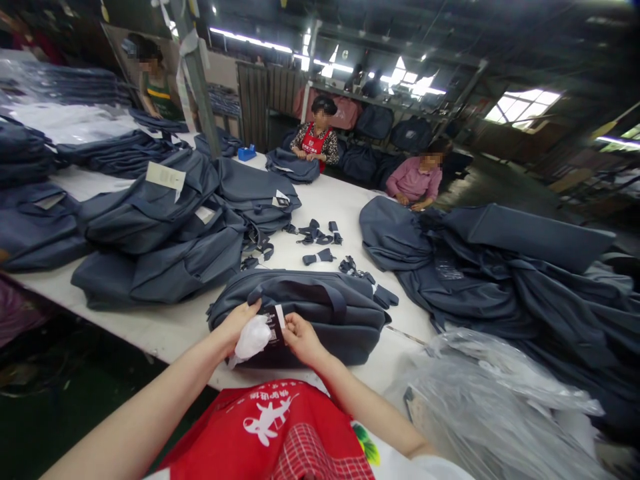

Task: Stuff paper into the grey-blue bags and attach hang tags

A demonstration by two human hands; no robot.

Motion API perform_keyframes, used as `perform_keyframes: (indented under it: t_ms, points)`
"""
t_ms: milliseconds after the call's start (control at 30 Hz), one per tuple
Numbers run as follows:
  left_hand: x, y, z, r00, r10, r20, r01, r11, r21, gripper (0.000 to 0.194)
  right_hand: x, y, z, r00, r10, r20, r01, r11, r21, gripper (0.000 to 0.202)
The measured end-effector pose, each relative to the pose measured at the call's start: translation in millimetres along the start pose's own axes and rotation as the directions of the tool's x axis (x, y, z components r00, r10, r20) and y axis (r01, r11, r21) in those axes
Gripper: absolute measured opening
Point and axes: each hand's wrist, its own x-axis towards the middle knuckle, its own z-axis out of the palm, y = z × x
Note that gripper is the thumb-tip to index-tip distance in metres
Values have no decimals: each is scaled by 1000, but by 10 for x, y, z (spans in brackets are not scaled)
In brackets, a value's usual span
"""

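Note:
A dark blue bag [305, 300] lies on the white table in front of me, its handle loop on top. At its front left, my left hand [243, 323] is closed around a crumpled white wad [251, 339] and the left side of a black tag [274, 325] with white print. Pinched fingers of my right hand [301, 339] touch the tag's right edge, by its white strip. What fastens the tag to the bag is hidden.
Several folded straps [318, 257] lie behind the bag. Piled blue bags [165, 220] stand at the left, more bags [475, 267] at the right. Clear plastic bags [490, 400] cover the near right. People [316, 143] sit across the white table [330, 193].

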Motion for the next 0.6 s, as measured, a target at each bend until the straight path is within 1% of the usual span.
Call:
perform_keyframes:
  t_ms: [33,67,133,167,200,233,300,333,367,400,433,467,500,533,567,600]
  points:
    - [-5,-2,-18,999,35,-6,-35,999,27,52,-23,-58,-49,1000,0,9,0,998,-60,16]
    - [-10,-1,-37,997,71,-15,-69,995,66,51,-45,-118,-109,1000,-9,-9,8,991,-135,21]
    - [-19,5,-72,990,138,-40,-130,977,167,47,-77,-232,-249,994,-57,-94,26,952,-304,26]
    - [-20,11,-86,984,173,-47,-159,962,220,45,-86,-284,-316,990,-76,-122,25,929,-370,23]
    - [-19,17,-98,976,213,-44,-193,942,275,43,-90,-334,-373,989,-75,-127,18,916,-400,20]
    - [-13,23,-105,967,254,-31,-230,915,331,41,-91,-384,-416,992,-56,-110,8,921,-389,21]
    - [3,30,-105,947,320,7,-291,853,434,39,-95,-491,-447,999,-26,-21,19,962,-273,29]
    - [12,31,-98,940,340,18,-308,827,470,38,-105,-548,-435,998,-37,46,46,977,-206,32]
    - [17,30,-86,937,348,17,-312,815,488,38,-125,-606,-408,990,-66,129,88,981,-171,35]
    - [19,26,-71,939,343,2,-302,823,481,37,-155,-661,-369,970,-102,220,144,972,-184,39]
    - [17,22,-54,948,317,-12,-279,852,443,38,-197,-710,-326,942,-131,308,211,947,-241,45]
    - [11,16,-37,965,260,-17,-236,900,366,38,-248,-750,-283,915,-145,376,277,904,-325,51]
    - [3,11,-22,985,170,-5,-163,953,255,39,-308,-779,-246,897,-144,418,329,849,-414,57]
    - [-5,5,-12,998,60,21,-62,990,123,39,-372,-794,-219,889,-138,436,363,793,-490,62]
    - [-12,0,-8,997,-53,61,54,998,-20,38,-437,-798,-204,889,-132,439,379,749,-543,66]
    - [-17,-4,-10,983,-148,109,164,975,-150,37,-499,-791,-201,890,-128,438,385,726,-570,68]
